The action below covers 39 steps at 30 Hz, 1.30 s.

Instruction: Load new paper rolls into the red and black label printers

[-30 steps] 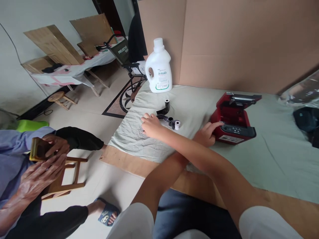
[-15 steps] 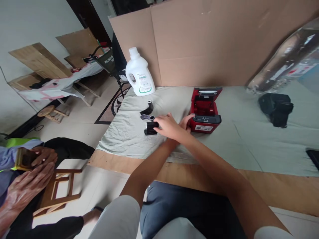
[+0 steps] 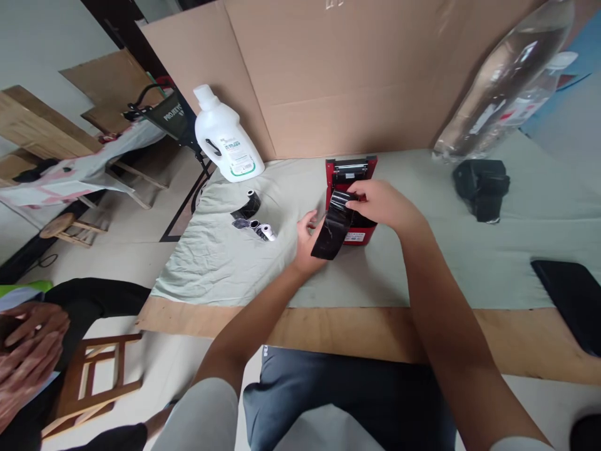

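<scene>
My right hand (image 3: 382, 202) pinches the upper end of a roll of shiny black ribbon (image 3: 334, 225). Its loose strip hangs down to the left, passing in front of part of my left hand (image 3: 307, 241). That left hand is beside the printer, with the fingers I can see apart; the others are hidden behind the strip. Behind both hands is a small red printer (image 3: 355, 238), its lid (image 3: 351, 169) raised. The ribbon and my right hand cover much of its front. Left of it lie a black roll with a white core (image 3: 252, 202) and several small roll pieces (image 3: 267, 232).
A white detergent bottle (image 3: 228, 139) stands at the back left, before a cardboard panel (image 3: 375, 81). To the right are a black object (image 3: 481, 188), clear plastic bottles (image 3: 504, 81) and a dark flat item (image 3: 570, 300). Another person's hands (image 3: 35, 344) show at lower left.
My right hand has lifted a black roll from the left group and brought it right, over the printer, with its strip hanging loose. My left hand has come off the printer's corner. The view has shifted right.
</scene>
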Each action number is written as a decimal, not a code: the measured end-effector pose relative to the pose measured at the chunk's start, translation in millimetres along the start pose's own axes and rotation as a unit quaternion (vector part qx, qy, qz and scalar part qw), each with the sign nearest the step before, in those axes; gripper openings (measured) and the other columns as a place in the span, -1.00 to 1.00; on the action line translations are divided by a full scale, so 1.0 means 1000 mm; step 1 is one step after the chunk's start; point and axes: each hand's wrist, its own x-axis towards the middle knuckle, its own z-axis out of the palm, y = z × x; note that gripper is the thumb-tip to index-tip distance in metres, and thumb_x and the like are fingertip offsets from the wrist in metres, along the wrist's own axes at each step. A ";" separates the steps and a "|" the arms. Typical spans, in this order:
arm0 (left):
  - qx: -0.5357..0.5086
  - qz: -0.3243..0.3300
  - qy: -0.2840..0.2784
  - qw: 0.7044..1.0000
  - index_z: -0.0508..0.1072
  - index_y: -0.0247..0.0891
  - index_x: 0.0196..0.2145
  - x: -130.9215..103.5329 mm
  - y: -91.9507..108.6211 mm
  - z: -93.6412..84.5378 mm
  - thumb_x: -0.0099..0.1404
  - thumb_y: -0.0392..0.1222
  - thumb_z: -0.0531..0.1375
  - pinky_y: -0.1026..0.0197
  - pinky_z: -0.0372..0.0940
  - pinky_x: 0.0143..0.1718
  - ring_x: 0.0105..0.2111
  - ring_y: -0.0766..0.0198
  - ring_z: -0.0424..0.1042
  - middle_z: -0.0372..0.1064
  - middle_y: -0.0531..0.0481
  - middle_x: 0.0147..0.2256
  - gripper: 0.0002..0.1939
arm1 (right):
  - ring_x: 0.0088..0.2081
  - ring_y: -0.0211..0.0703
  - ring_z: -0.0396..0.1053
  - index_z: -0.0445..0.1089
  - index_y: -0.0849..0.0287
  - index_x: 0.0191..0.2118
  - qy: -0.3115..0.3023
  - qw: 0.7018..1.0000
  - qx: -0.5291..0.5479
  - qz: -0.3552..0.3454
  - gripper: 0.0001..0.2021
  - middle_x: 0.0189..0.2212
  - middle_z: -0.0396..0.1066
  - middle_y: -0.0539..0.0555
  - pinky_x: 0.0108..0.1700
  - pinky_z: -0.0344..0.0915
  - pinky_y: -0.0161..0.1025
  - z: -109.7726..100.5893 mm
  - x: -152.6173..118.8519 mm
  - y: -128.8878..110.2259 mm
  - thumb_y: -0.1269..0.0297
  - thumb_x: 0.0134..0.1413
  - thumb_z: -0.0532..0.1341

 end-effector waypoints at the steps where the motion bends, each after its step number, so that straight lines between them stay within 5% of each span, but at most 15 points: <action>1: 0.013 0.017 0.013 1.000 0.37 -0.10 0.31 -0.001 -0.001 0.000 0.31 -0.04 0.25 -0.17 0.38 0.19 0.20 -0.14 0.40 0.29 -0.30 0.26 -0.38 | -0.16 0.04 0.46 0.58 0.08 -0.17 0.006 0.999 -0.043 0.014 -0.88 -0.22 0.58 0.12 -0.07 0.35 -0.07 0.002 0.002 0.005 0.34 0.16 0.35; 6: 0.065 0.103 0.028 0.992 0.42 -0.20 0.18 -0.005 0.002 0.000 0.39 -0.03 0.22 -0.19 0.28 0.25 0.24 -0.09 0.37 0.37 -0.33 0.24 -0.55 | -0.08 0.15 0.46 0.59 0.10 -0.08 0.002 0.987 -0.155 0.036 -0.79 -0.14 0.57 0.21 -0.03 0.34 -0.01 0.017 0.013 0.022 0.42 0.20 0.30; 9: 0.081 0.118 0.052 0.988 0.43 -0.18 0.13 -0.005 0.007 0.001 0.40 -0.04 0.22 -0.20 0.23 0.29 0.27 -0.07 0.34 0.39 -0.30 0.24 -0.61 | 0.04 0.23 0.42 0.59 0.12 -0.02 0.000 0.989 -0.145 0.033 -0.75 -0.08 0.57 0.26 0.04 0.34 0.04 0.021 0.018 0.029 0.42 0.21 0.28; 15: 0.139 0.131 0.102 0.976 0.53 -0.14 -0.26 -0.004 0.014 0.000 0.33 -0.13 0.26 -0.32 0.21 0.30 0.36 -0.15 0.24 0.44 -0.19 0.25 -0.93 | 0.18 0.22 0.37 0.60 0.11 0.08 0.008 0.993 -0.109 0.043 -0.67 0.00 0.59 0.23 0.19 0.33 0.09 0.024 0.026 0.040 0.39 0.22 0.29; 20: 0.126 0.145 0.070 0.979 0.53 -0.11 -0.31 -0.003 0.019 0.000 0.36 -0.19 0.22 -0.33 0.16 0.33 0.24 -0.10 0.38 0.62 -0.09 0.05 -0.90 | 0.14 0.14 0.45 0.60 0.16 0.10 0.043 0.996 -0.057 0.051 -0.64 0.10 0.59 0.20 0.23 0.33 0.07 0.027 0.030 0.043 0.41 0.21 0.28; 26: 0.080 0.147 0.016 0.986 0.55 -0.10 -0.27 -0.002 0.025 0.000 0.36 -0.24 0.22 -0.30 0.11 0.35 0.22 -0.07 0.39 0.61 -0.06 0.09 -0.90 | 0.06 0.05 0.52 0.64 0.15 -0.06 0.064 0.997 -0.015 0.049 -0.71 -0.01 0.64 0.15 0.21 0.35 0.00 0.028 0.032 0.045 0.47 0.13 0.26; 30: 0.102 0.155 0.009 0.983 0.56 -0.11 -0.28 -0.001 0.026 -0.001 0.35 -0.25 0.21 -0.25 0.19 0.26 0.19 -0.08 0.40 0.61 -0.04 0.10 -0.89 | -0.10 -0.03 0.55 0.60 0.17 -0.27 0.138 0.982 0.104 0.080 -0.82 -0.20 0.65 0.13 0.08 0.42 -0.10 0.020 0.036 0.056 0.35 0.15 0.21; 34: 0.100 0.163 0.019 0.981 0.57 -0.12 -0.26 -0.002 0.024 0.001 0.35 -0.24 0.21 -0.23 0.19 0.24 0.19 -0.08 0.39 0.62 -0.07 0.08 -0.88 | 0.05 -0.04 0.50 0.52 0.08 0.09 0.238 0.947 0.188 0.106 -0.63 0.13 0.55 0.15 0.00 0.45 -0.14 0.007 0.037 0.070 0.21 0.20 0.18; 36: 0.101 0.173 0.037 0.979 0.57 -0.13 -0.27 -0.003 0.023 0.002 0.36 -0.25 0.20 -0.22 0.19 0.23 0.19 -0.07 0.38 0.63 -0.08 0.06 -0.87 | 0.16 -0.01 0.44 0.38 -0.05 0.28 0.225 0.947 0.216 0.072 -0.50 0.29 0.41 0.12 -0.01 0.46 -0.13 0.003 0.036 0.076 0.09 0.25 0.19; 39: 0.102 0.183 0.054 0.976 0.57 -0.14 -0.27 -0.005 0.020 0.004 0.37 -0.25 0.19 -0.20 0.20 0.23 0.19 -0.07 0.38 0.63 -0.10 0.05 -0.86 | 0.17 0.01 0.42 0.40 -0.15 0.26 0.198 0.941 0.271 0.034 -0.50 0.27 0.43 0.05 -0.05 0.47 -0.12 0.000 0.035 0.079 -0.04 0.23 0.24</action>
